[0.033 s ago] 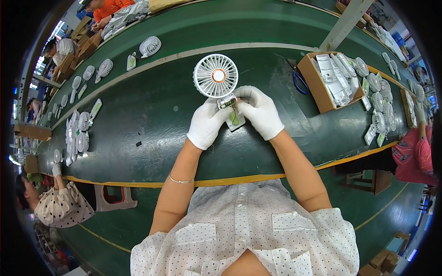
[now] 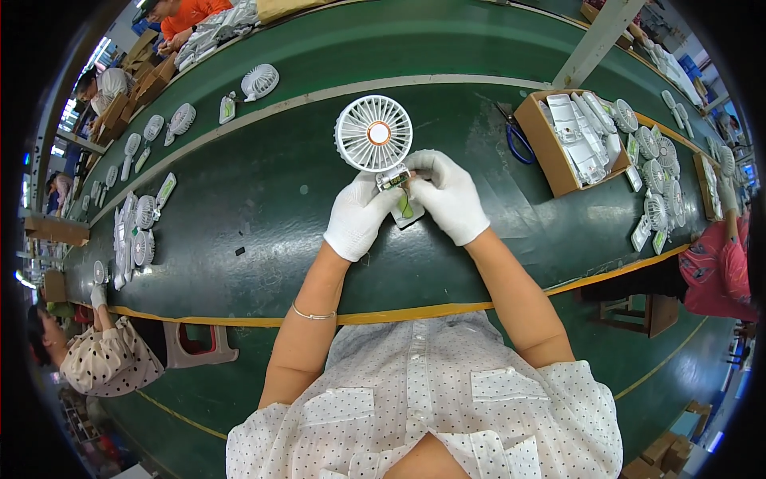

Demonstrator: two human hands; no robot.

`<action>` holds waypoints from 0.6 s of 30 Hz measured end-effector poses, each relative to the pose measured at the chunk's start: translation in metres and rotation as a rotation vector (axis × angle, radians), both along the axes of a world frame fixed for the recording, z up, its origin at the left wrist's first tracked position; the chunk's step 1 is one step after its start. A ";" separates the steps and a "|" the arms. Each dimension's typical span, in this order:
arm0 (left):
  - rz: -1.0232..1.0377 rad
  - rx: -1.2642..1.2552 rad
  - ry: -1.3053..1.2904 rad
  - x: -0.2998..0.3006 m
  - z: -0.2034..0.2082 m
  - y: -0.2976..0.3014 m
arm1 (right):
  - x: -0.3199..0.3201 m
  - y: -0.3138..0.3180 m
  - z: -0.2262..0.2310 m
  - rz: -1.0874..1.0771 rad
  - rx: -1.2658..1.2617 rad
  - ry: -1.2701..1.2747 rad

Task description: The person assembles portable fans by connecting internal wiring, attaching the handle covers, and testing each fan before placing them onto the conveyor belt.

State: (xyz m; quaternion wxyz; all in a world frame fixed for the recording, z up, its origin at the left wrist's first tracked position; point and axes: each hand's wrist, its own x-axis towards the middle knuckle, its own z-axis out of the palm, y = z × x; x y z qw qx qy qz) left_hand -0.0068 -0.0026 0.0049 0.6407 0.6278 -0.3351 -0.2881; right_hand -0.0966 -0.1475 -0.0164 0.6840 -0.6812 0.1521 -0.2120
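Between my gloved hands is a small white handheld fan (image 2: 373, 134), its round grille pointing away from me and an orange ring at its hub. The handle is opened, so a small circuit board (image 2: 394, 180) shows just below the head. My left hand (image 2: 355, 214) is closed round the left side of the handle. With thumb and fingers pinched together, my right hand (image 2: 448, 194) grips the handle's right side near the board. Below the board, a green battery (image 2: 404, 209) shows in the lower part of the handle, partly covered by my fingers.
A cardboard box (image 2: 550, 152) of white plastic handle shells stands at the right, with blue-handled pliers (image 2: 520, 144) beside it. Several fans (image 2: 656, 180) lie farther right, and more fans (image 2: 144, 211) at the left. Behind runs a green conveyor belt (image 2: 335, 52) carrying fans. Co-workers sit at both sides.
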 end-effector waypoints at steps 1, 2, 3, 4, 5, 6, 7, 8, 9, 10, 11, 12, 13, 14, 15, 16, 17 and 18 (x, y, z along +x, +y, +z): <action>-0.009 -0.005 -0.003 -0.001 0.002 0.000 | -0.001 0.003 0.002 -0.039 -0.033 0.013; 0.009 0.082 -0.112 0.000 0.004 0.003 | -0.001 0.006 0.002 -0.079 -0.066 0.026; 0.016 0.159 -0.225 0.000 0.007 0.002 | -0.001 0.007 0.001 -0.110 -0.099 -0.006; 0.004 0.131 -0.181 0.000 0.003 0.002 | -0.001 0.009 0.001 -0.139 -0.173 -0.009; 0.017 0.152 -0.178 -0.002 0.007 0.002 | -0.001 0.010 0.001 -0.169 -0.248 -0.010; 0.031 0.116 -0.212 0.000 0.000 0.004 | -0.002 0.013 0.001 -0.181 -0.360 -0.016; 0.047 0.080 -0.244 0.003 -0.011 0.005 | 0.000 0.015 0.000 -0.192 -0.388 -0.030; 0.044 0.044 -0.183 0.003 -0.014 0.004 | -0.001 0.019 0.004 -0.206 -0.393 -0.030; 0.030 0.031 -0.185 0.002 -0.016 0.003 | -0.002 0.020 0.007 -0.218 -0.398 -0.031; 0.034 0.037 -0.180 0.001 -0.019 0.003 | -0.002 0.018 0.004 -0.237 -0.441 -0.048; 0.048 0.045 -0.177 0.000 -0.017 0.005 | -0.003 0.018 0.004 -0.238 -0.448 -0.052; 0.041 0.053 -0.202 -0.001 -0.013 0.005 | -0.004 0.018 0.005 -0.244 -0.462 -0.044; 0.045 0.050 -0.203 -0.001 -0.012 0.005 | -0.005 0.019 0.005 -0.248 -0.474 -0.035; 0.035 0.069 -0.213 -0.001 -0.009 0.005 | -0.007 0.019 0.005 -0.218 -0.512 0.018; 0.026 0.090 -0.221 -0.002 -0.005 0.005 | -0.008 0.017 0.005 -0.197 -0.498 0.018; 0.011 0.075 -0.121 -0.005 -0.001 0.005 | -0.009 0.011 0.006 -0.134 -0.435 0.033; 0.009 0.057 -0.093 -0.004 -0.003 0.005 | -0.010 0.005 0.009 -0.067 -0.374 0.043; -0.015 0.047 -0.076 -0.005 0.003 0.004 | -0.017 -0.001 0.022 -0.063 -0.427 0.073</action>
